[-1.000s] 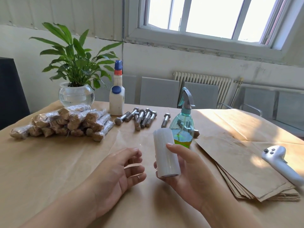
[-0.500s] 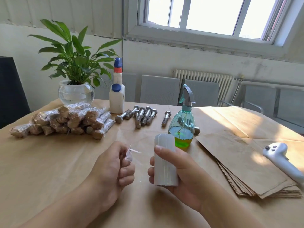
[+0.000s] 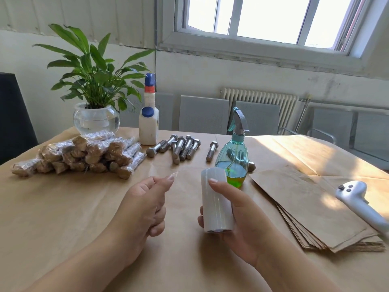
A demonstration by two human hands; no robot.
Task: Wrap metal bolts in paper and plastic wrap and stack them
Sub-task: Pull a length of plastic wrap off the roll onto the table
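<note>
Item: roll of plastic wrap (image 3: 216, 200). Held upright above the surface (image 3: 63, 207) by the right hand (image 3: 235, 218), whose fingers (image 3: 219, 184) are curled round the roll, thumb across its front.

Item: free end of film (image 3: 171, 175). Pinched between thumb and forefinger of the left hand (image 3: 145, 205), the other fingers folded in; the tab stands apart from the roll, well to its left. The film between tab and roll is too clear to trace with certainty.

Item: bare bolts (image 3: 179, 146). Several lie side by side at the far middle of the surface, one more (image 3: 211, 150) a little to the right, none yet wrapped.

Item: wrapped bolts (image 3: 84, 154). Stacked in a pile at the far left, paper under film.

Item: stack of brown paper sheets (image 3: 311, 207). Near right, beside a white controller (image 3: 357, 199). A spray bottle (image 3: 233, 161), a glue bottle (image 3: 148, 123) and a potted plant (image 3: 94, 91) stand behind.

Step in hand, as judged: drawing out a length of film. To do well, the pull should run level and away from the roll, the right hand loose enough to let the roll turn, the pinch firm so the thin edge neither slips nor bunches into a rope. Film that folds on itself clings and wastes the length.
</note>
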